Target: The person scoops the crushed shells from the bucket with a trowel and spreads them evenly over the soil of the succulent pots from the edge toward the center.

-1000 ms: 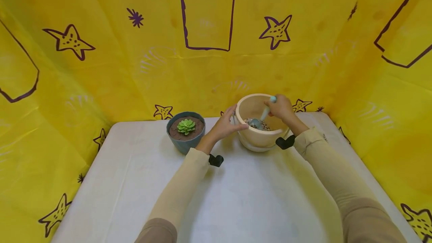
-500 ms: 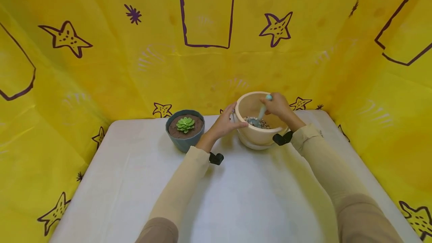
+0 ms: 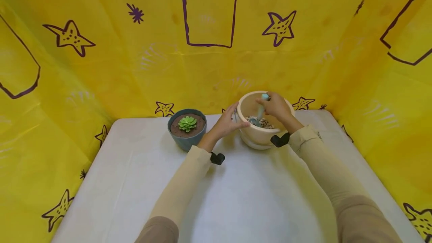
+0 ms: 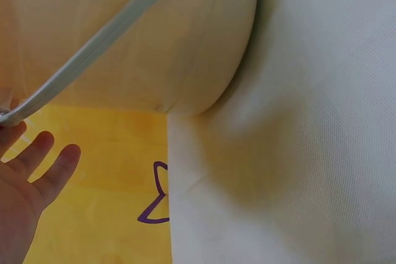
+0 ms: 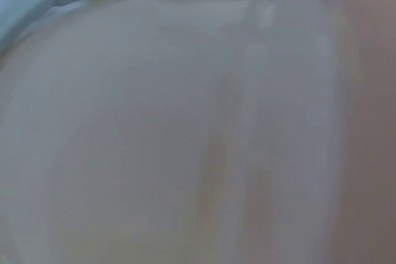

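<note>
Head view: cream bucket (image 3: 256,136) standing on a white table (image 3: 236,198), containing small pebbles (image 3: 268,124).
Left hand (image 3: 227,123): against the bucket's left side, with fingers spread apart and thumb at the rim.
Right hand (image 3: 277,108): curled around a pale blue scoop (image 3: 260,112), scoop end down among the pebbles inside the bucket.
Blue-grey pot (image 3: 183,142): left of the bucket, holding brown soil and a green succulent (image 3: 187,123).

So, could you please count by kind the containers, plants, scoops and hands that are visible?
Containers: 2 (cream bucket, blue-grey pot)
Plants: 1 (green succulent)
Scoops: 1 (light-blue scoop)
Hands: 2 (left hand, right hand)
Total: 6
</note>
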Motion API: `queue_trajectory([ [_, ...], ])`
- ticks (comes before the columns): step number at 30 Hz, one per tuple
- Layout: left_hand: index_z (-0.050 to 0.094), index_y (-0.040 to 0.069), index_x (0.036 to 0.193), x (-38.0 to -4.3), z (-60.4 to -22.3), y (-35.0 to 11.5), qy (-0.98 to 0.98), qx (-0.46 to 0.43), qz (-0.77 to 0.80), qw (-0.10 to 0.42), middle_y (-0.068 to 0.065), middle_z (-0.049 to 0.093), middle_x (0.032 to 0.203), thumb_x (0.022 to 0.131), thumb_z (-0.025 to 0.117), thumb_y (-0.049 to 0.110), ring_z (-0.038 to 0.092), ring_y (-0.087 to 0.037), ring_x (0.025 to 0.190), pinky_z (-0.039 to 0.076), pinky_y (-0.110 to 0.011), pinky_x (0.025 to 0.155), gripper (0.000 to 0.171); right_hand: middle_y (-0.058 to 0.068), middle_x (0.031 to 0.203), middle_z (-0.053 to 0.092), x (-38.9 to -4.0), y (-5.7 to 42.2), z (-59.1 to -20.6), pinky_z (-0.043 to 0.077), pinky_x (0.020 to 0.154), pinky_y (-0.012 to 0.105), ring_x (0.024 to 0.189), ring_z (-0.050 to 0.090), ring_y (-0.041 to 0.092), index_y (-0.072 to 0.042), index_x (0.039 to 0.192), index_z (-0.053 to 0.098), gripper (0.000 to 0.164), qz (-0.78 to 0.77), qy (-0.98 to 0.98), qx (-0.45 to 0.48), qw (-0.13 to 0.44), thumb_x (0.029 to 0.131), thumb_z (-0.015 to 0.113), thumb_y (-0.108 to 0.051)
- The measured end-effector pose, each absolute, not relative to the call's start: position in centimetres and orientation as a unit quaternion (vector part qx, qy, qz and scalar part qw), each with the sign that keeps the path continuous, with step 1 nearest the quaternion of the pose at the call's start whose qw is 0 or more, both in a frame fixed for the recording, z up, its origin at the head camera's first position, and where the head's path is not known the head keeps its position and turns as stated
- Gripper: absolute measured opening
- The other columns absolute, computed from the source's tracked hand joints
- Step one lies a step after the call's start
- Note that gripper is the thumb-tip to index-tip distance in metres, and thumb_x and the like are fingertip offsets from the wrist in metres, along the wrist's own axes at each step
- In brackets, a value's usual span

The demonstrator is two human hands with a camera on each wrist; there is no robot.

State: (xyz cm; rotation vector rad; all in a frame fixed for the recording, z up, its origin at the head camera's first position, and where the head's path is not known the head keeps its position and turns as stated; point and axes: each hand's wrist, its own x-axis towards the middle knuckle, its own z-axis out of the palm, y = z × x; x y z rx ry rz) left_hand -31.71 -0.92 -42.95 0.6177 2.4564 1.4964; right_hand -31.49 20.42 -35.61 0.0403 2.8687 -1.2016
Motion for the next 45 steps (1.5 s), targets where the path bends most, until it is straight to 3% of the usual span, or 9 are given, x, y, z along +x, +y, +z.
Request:
queue_trajectory([
  [3, 0.015, 0.023, 0.158, -31.7, -43.1, -0.9, 0.83, 0.211, 0.506, 0.1, -0.004, 0.018, 0.163, 0.078, 0.076, 0.055, 0.02, -0.03, 0.15, 0.028, -0.058, 0.116, 0.105, 0.021, 0.11, 0.058, -31.4, 20.6, -35.9, 0.059, 0.076, 0.035, 0.091, 0.063, 0.03, 0.007, 0.12, 0.057, 0.042, -0.447, 0.893, 0.044, 0.001, 0.097, 0.06, -0.029],
  [8, 0.016, 0.022, 0.158, -31.5, -43.2, -0.9, 0.83, 0.216, 0.505, 0.098, -0.005, 0.018, 0.163, 0.075, 0.075, 0.061, 0.021, -0.03, 0.15, 0.028, -0.058, 0.116, 0.11, 0.02, 0.113, 0.054, -31.2, 20.7, -36.5, 0.056, 0.089, 0.044, 0.103, 0.061, 0.033, 0.008, 0.129, 0.055, 0.044, -0.524, 0.848, 0.079, -0.017, 0.098, 0.06, -0.022],
  [11, 0.016, 0.023, 0.158, -31.5, -43.2, -0.9, 0.832, 0.213, 0.504, 0.096, -0.005, 0.019, 0.163, 0.076, 0.076, 0.059, 0.021, -0.03, 0.15, 0.028, -0.058, 0.116, 0.108, 0.018, 0.112, 0.055, -31.2, 20.8, -36.8, 0.057, 0.087, 0.041, 0.104, 0.061, 0.032, 0.008, 0.129, 0.055, 0.044, -0.526, 0.845, 0.089, -0.026, 0.098, 0.059, -0.023],
  [16, 0.016, 0.02, 0.158, -31.5, -43.1, -0.9, 0.834, 0.213, 0.502, 0.09, -0.006, 0.019, 0.163, 0.079, 0.076, 0.05, 0.022, -0.03, 0.15, 0.028, -0.058, 0.116, 0.104, 0.016, 0.104, 0.055, -31.5, 21.0, -37.1, 0.06, 0.071, 0.028, 0.094, 0.061, 0.028, 0.009, 0.12, 0.057, 0.039, -0.493, 0.864, 0.1, -0.029, 0.099, 0.056, -0.024],
  [26, 0.015, 0.019, 0.158, -31.4, -43.0, -0.8, 0.833, 0.218, 0.499, 0.096, -0.007, 0.017, 0.164, 0.078, 0.075, 0.056, 0.02, -0.031, 0.15, 0.028, -0.058, 0.116, 0.107, 0.018, 0.109, 0.054, -31.1, 21.3, -36.8, 0.059, 0.083, 0.041, 0.092, 0.062, 0.028, 0.009, 0.124, 0.054, 0.041, -0.499, 0.861, 0.097, -0.002, 0.1, 0.053, -0.025],
  [33, 0.013, 0.021, 0.158, -31.5, -43.0, -0.7, 0.835, 0.214, 0.496, 0.105, -0.005, 0.015, 0.164, 0.079, 0.075, 0.054, 0.02, -0.03, 0.151, 0.027, -0.057, 0.117, 0.106, 0.014, 0.101, 0.053, -31.3, 21.4, -36.8, 0.06, 0.067, 0.027, 0.076, 0.061, 0.018, 0.008, 0.122, 0.056, 0.039, -0.513, 0.851, 0.111, -0.009, 0.1, 0.054, -0.023],
  [40, 0.017, 0.02, 0.158, -31.8, -42.5, -1.0, 0.835, 0.209, 0.503, 0.075, -0.007, 0.019, 0.163, 0.082, 0.077, 0.043, 0.024, -0.031, 0.149, 0.03, -0.056, 0.115, 0.1, 0.02, 0.109, 0.054, -32.4, 20.7, -36.8, 0.057, 0.086, 0.044, 0.097, 0.063, 0.035, 0.01, 0.125, 0.053, 0.042, -0.488, 0.868, 0.092, -0.009, 0.102, 0.051, -0.024],
  [45, 0.015, 0.019, 0.158, -31.8, -42.9, -0.9, 0.829, 0.217, 0.507, 0.088, -0.007, 0.018, 0.163, 0.08, 0.076, 0.049, 0.02, -0.029, 0.15, 0.028, -0.056, 0.117, 0.103, 0.018, 0.109, 0.052, -32.1, 21.6, -36.6, 0.06, 0.068, 0.028, 0.078, 0.063, 0.021, 0.009, 0.127, 0.053, 0.043, -0.523, 0.844, 0.117, 0.002, 0.102, 0.05, -0.025],
])
